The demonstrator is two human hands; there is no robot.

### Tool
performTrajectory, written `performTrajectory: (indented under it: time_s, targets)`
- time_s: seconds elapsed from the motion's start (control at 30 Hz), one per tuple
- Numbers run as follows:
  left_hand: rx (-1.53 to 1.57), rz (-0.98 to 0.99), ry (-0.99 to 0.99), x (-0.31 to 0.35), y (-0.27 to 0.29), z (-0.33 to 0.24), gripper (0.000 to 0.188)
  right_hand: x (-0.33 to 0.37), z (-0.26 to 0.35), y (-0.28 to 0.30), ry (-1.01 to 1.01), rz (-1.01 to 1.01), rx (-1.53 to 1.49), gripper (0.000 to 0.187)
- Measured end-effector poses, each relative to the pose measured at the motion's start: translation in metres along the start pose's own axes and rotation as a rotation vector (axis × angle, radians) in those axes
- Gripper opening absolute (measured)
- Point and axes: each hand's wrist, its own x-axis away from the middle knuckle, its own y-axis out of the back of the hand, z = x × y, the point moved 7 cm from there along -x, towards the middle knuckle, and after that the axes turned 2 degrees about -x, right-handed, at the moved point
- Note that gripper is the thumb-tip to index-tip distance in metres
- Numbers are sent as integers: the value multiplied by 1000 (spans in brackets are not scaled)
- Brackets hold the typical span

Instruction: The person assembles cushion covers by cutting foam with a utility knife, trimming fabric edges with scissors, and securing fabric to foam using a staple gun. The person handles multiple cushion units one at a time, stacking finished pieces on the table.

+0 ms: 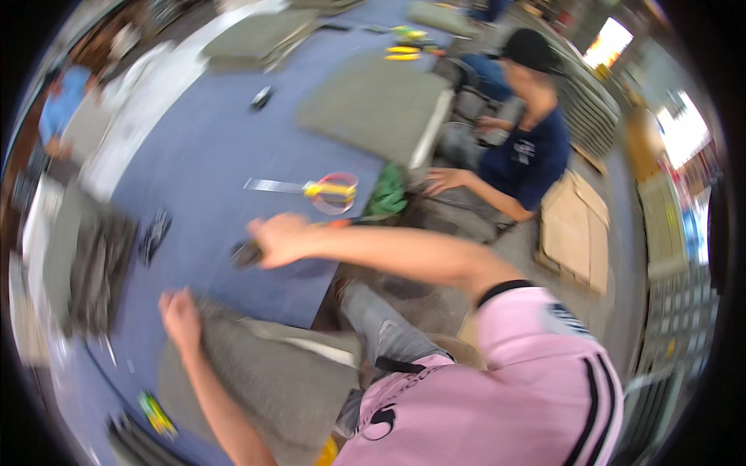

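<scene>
My left hand (pixel 182 320) is closed at the upper corner of a grey fabric-covered panel (pixel 264 380), which lies at the table's near edge in front of my body. A pale strip shows along one side of that panel. Above it, my right hand (pixel 284 241) reaches across from the right and is closed around a small dark tool (pixel 247 254); motion blur hides its exact kind. Just beyond that hand, a roll of tape (pixel 336 193) with a yellow holder and a pale strip of tape lies on the blue tabletop (pixel 210 155).
Stacked grey fabric pieces (pixel 85 264) stand at the left. A black object (pixel 155 235) lies beside them, and a green-yellow one (pixel 158 414) nearer. A larger grey panel (pixel 377 105) lies farther off. A co-worker (pixel 524 155) in dark blue sits at right, near a green cloth (pixel 388 192).
</scene>
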Motion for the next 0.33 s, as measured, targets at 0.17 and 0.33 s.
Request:
performTrajectory:
  time_s: [0.17, 0.33]
  targets:
    - [-517, 26, -187, 25, 50, 113, 54, -41, 24, -40, 146, -445, -156, 53]
    - [-714, -91, -293, 176, 76, -44, 45, 132, -19, -79, 125, -412, -517, 28]
